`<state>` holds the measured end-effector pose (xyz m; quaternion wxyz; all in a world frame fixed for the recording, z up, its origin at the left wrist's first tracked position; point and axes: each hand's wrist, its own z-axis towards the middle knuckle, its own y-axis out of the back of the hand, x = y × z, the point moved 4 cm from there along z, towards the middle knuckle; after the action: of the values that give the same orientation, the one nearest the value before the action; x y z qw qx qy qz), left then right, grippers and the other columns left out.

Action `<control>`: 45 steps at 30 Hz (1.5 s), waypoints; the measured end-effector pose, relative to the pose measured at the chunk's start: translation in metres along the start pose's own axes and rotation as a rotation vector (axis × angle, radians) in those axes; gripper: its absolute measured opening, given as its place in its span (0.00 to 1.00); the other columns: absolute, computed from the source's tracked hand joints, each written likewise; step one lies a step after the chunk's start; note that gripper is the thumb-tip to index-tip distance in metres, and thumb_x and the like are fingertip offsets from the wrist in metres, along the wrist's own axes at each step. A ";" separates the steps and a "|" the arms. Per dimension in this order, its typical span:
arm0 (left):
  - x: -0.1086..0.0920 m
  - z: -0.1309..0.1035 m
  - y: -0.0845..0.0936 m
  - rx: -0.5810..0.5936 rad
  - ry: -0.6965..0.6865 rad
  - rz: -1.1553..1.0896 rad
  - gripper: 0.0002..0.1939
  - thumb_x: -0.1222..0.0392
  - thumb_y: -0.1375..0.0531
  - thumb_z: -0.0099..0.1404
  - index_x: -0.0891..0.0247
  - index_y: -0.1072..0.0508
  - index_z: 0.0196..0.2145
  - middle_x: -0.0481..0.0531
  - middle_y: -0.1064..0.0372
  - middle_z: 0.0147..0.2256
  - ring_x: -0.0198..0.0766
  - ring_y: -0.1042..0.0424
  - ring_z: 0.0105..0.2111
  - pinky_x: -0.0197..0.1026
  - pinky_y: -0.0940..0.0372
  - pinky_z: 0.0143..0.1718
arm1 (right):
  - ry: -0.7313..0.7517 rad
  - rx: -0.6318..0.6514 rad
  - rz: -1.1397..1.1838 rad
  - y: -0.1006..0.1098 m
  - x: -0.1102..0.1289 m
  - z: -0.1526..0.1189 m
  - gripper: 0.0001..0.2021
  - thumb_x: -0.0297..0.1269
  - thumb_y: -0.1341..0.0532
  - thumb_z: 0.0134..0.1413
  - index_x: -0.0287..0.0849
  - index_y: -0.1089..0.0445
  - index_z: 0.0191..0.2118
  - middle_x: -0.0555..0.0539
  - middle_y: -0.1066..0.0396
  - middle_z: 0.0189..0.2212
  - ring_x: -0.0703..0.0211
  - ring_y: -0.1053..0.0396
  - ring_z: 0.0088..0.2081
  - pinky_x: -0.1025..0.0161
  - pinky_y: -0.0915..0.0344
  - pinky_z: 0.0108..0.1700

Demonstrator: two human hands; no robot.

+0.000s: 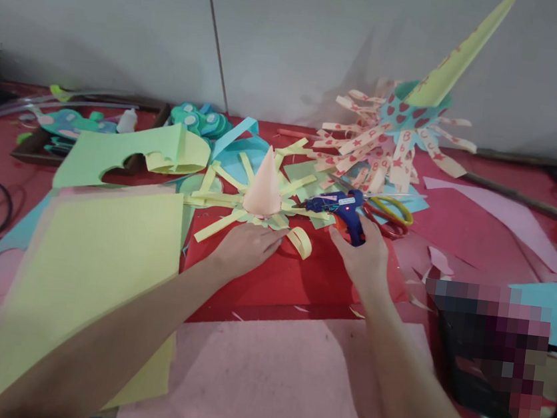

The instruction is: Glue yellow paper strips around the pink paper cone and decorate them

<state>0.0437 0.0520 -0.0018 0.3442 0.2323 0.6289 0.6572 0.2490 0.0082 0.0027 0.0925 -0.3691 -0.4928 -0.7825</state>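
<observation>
A pale pink paper cone [264, 184] stands upright on a green paper base, with yellow paper strips [219, 200] fanning out around it. My left hand [246, 251] is at the near edge of this base, fingers together and pointing right. Its fingertips meet the end of a curled yellow paper strip [302, 243]; the thumb is hidden. In my right hand [364, 254] is a blue hot glue gun [344, 206], held by its handle with a small red light showing. The gun's nozzle points left, close to the cone's base. Red sheets lie beneath the paper piece.
Scissors with yellow handles [394, 209] lie behind the glue gun. A finished-looking paper piece with a tall yellow cone [464, 56] stands back right. Large yellow sheets [115, 271] are at left, a pink sheet [259, 381] in front. A white glue bottle [127, 121] stands back left.
</observation>
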 end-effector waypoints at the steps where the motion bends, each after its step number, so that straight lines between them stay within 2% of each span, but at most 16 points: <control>1: 0.000 0.000 0.000 0.006 0.010 0.008 0.18 0.60 0.53 0.70 0.59 0.33 0.54 0.52 0.24 0.37 0.36 0.26 0.35 0.35 0.35 0.31 | 0.003 -0.002 0.002 0.000 0.000 0.000 0.26 0.52 0.39 0.43 0.43 0.31 0.47 0.43 0.30 0.38 0.51 0.33 0.37 0.52 0.35 0.41; 7: 0.001 0.001 0.004 0.072 0.091 0.071 0.21 0.57 0.52 0.69 0.61 0.39 0.58 0.51 0.25 0.30 0.38 0.26 0.30 0.35 0.37 0.27 | -0.003 -0.003 0.010 -0.001 -0.001 0.000 0.25 0.51 0.39 0.43 0.42 0.31 0.47 0.43 0.30 0.38 0.51 0.33 0.37 0.52 0.36 0.41; 11: 0.001 0.000 0.006 0.065 0.119 0.039 0.20 0.58 0.51 0.69 0.60 0.39 0.57 0.50 0.25 0.30 0.37 0.26 0.30 0.35 0.38 0.27 | -0.013 0.003 0.021 0.000 -0.001 0.000 0.25 0.51 0.39 0.43 0.42 0.31 0.46 0.43 0.31 0.37 0.52 0.33 0.37 0.53 0.36 0.41; 15: 0.002 -0.002 0.005 -0.047 0.097 -0.007 0.16 0.58 0.51 0.69 0.60 0.32 0.51 0.51 0.24 0.33 0.37 0.26 0.31 0.35 0.38 0.26 | -0.022 0.010 0.025 0.000 0.001 0.000 0.24 0.51 0.39 0.43 0.43 0.31 0.45 0.44 0.31 0.37 0.52 0.33 0.37 0.53 0.36 0.41; 18: -0.001 -0.004 0.006 -0.162 -0.008 -0.017 0.15 0.60 0.52 0.69 0.60 0.27 0.44 0.51 0.25 0.31 0.36 0.26 0.30 0.35 0.37 0.27 | -0.034 0.018 0.019 0.000 0.001 0.000 0.24 0.50 0.39 0.43 0.42 0.31 0.46 0.44 0.31 0.36 0.52 0.33 0.37 0.54 0.36 0.42; 22: -0.009 -0.006 0.013 -0.327 -0.159 0.057 0.16 0.61 0.53 0.69 0.63 0.25 0.40 0.52 0.27 0.28 0.35 0.27 0.30 0.36 0.35 0.30 | -0.025 0.019 0.022 0.000 0.001 0.000 0.23 0.49 0.38 0.44 0.42 0.31 0.45 0.44 0.31 0.35 0.52 0.34 0.36 0.55 0.36 0.40; 27: -0.025 -0.014 0.016 -0.423 -0.259 0.143 0.14 0.60 0.50 0.69 0.66 0.26 0.41 0.53 0.25 0.37 0.37 0.27 0.36 0.38 0.34 0.33 | -0.019 0.015 0.026 -0.001 -0.001 0.000 0.23 0.51 0.39 0.44 0.42 0.31 0.44 0.44 0.32 0.35 0.52 0.34 0.37 0.54 0.36 0.41; 30: -0.034 -0.017 0.014 -0.400 -0.243 0.182 0.17 0.56 0.50 0.69 0.70 0.28 0.46 0.56 0.26 0.43 0.39 0.27 0.39 0.40 0.34 0.33 | -0.012 0.008 0.036 -0.001 -0.001 0.000 0.23 0.51 0.39 0.44 0.42 0.31 0.45 0.44 0.32 0.35 0.52 0.34 0.37 0.54 0.36 0.41; 34: -0.039 -0.018 0.010 -0.323 -0.223 0.196 0.21 0.52 0.50 0.69 0.73 0.29 0.47 0.58 0.27 0.44 0.42 0.29 0.42 0.43 0.35 0.37 | -0.001 0.003 0.041 -0.001 0.000 0.000 0.23 0.51 0.39 0.44 0.43 0.31 0.44 0.44 0.32 0.35 0.53 0.33 0.36 0.55 0.35 0.40; 45: -0.036 -0.017 0.009 -0.301 -0.232 0.177 0.20 0.55 0.51 0.69 0.72 0.28 0.47 0.57 0.26 0.44 0.42 0.29 0.42 0.42 0.37 0.36 | -0.014 0.027 0.020 -0.002 0.001 -0.001 0.25 0.49 0.39 0.44 0.40 0.31 0.47 0.43 0.31 0.38 0.52 0.33 0.38 0.54 0.35 0.42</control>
<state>0.0531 0.0145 0.0103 0.3862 0.3066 0.4570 0.7403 0.2465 0.0091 0.0017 0.1019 -0.3782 -0.5000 -0.7724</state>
